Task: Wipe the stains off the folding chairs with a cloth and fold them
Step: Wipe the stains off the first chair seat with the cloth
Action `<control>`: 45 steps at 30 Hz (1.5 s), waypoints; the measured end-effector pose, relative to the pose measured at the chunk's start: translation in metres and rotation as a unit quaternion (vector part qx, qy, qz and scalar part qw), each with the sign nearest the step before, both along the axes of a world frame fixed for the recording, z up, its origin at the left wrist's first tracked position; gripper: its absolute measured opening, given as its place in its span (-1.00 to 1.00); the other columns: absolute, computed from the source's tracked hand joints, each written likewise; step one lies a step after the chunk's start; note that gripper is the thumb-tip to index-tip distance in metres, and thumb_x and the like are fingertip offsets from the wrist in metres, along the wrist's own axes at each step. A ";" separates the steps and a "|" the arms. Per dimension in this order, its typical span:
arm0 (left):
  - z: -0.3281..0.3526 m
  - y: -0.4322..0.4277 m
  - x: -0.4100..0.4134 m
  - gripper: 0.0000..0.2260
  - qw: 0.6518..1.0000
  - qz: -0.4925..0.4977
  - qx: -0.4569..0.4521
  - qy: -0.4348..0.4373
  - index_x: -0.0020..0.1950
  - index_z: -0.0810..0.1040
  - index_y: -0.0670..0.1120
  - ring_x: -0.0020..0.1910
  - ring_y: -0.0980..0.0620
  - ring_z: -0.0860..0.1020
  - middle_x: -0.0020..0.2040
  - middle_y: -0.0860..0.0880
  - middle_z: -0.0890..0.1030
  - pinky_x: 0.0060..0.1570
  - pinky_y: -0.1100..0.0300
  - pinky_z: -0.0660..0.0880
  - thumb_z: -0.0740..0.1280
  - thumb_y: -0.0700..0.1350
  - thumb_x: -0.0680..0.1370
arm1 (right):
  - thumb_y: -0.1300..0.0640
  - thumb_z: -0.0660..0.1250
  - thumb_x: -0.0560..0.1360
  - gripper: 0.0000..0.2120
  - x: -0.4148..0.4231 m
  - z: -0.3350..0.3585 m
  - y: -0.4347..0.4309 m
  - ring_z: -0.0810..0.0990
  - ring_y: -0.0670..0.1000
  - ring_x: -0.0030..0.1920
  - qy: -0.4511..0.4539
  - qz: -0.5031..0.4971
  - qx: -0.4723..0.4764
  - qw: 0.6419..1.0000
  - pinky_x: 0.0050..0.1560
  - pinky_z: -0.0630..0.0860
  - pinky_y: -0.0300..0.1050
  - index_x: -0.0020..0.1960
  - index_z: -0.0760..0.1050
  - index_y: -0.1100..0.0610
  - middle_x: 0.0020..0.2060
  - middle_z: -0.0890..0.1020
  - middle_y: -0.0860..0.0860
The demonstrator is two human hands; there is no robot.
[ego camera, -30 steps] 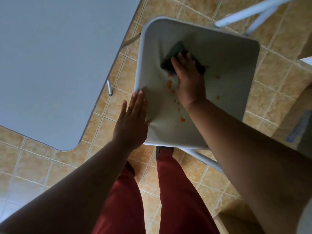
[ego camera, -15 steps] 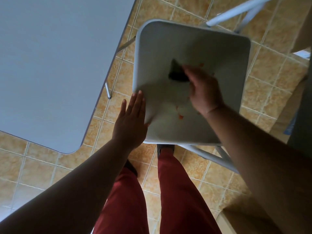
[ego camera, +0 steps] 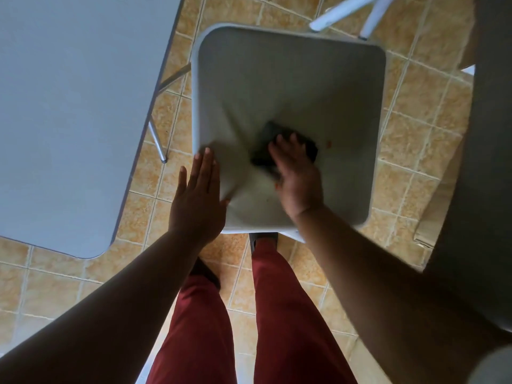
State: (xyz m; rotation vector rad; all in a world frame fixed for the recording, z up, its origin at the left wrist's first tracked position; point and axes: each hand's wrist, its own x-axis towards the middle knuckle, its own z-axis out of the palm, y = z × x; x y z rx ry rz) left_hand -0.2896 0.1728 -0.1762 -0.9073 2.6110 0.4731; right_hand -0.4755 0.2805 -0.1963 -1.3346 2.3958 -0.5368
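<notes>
1. Legs in dark red trousers (ego camera: 199, 328) stand nearest the camera on the tiled floor (ego camera: 410, 151), right at the chair's near edge.
2. Left hand (ego camera: 198, 200): open and flat, fingers straight, palm bracing the seat's near-left edge. Grips nothing.
3. Right hand (ego camera: 297, 176): fingers spread, pressing down on the dark cloth (ego camera: 266, 153), which lies flat on the seat under the fingertips and pokes out ahead and left of them. Hand is motion-blurred.
4. Chair seat (ego camera: 288, 79): pale, unfolded, directly in front of the legs. Far half looks clean.
5. Stains left: one small orange spot (ego camera: 329, 144) just right of the cloth, another speck (ego camera: 276, 185) at the thumb-side edge of the right hand. Anything under the palm is hidden.
6. Doing it well, judged: keep the left brace firm so the seat doesn't rock; run flat-palm strokes through both specks, then lift to check the covered patch before folding.
7. Grey bench (ego camera: 69, 106) sits left, apart from the chair; white chair legs (ego camera: 343, 12) lie beyond the seat.
</notes>
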 end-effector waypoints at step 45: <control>-0.004 -0.004 0.014 -0.21 0.998 -0.061 0.019 -0.005 0.58 -0.04 -0.23 0.59 -0.16 -0.13 0.61 -0.19 -0.11 0.52 -0.19 0.06 0.29 0.10 0.55 | 0.14 0.21 0.54 -0.35 -0.039 -0.009 0.023 -0.01 0.23 0.52 0.055 -0.118 0.112 0.985 0.46 0.06 0.25 0.54 0.01 0.18 0.53 0.04 0.22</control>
